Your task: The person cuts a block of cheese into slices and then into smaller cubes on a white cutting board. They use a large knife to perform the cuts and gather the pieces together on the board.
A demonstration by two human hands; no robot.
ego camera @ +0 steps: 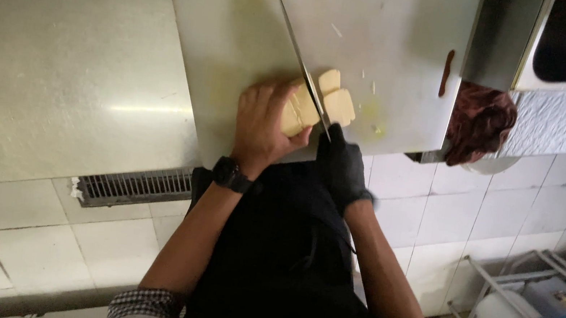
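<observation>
Stands at a steel counter (53, 78) over a white cutting board (242, 30). Steadies a pale yellow block (297, 118) with the bare left hand (262, 123), grip curled down over the near end of it, fingers bent close to the cut face. Wears a dark watch (230, 174) on that wrist. Works a long knife (300, 55) with the black-gloved right hand (342, 165), grip wrapped fully around the handle, blade tip aimed away from the body and edge set into the block. Keeps the block near the board's front edge, with a few cut slices (340, 104) lying just beside the blade on its right. Looks like cheese or butter, perhaps; hard to tell from this height.

Leaves little margin between blade and left fingertips, so a slip on a soft, possibly greasy surface could bring the edge onto them. Risks the block skidding or squashing under uneven pressure, giving ragged slices. Risks slices or the board itself sliding off the front edge toward the tiled floor and its drain grate (137, 187). Has a dark red cloth (481, 123) bunched just past the board's right side.
</observation>
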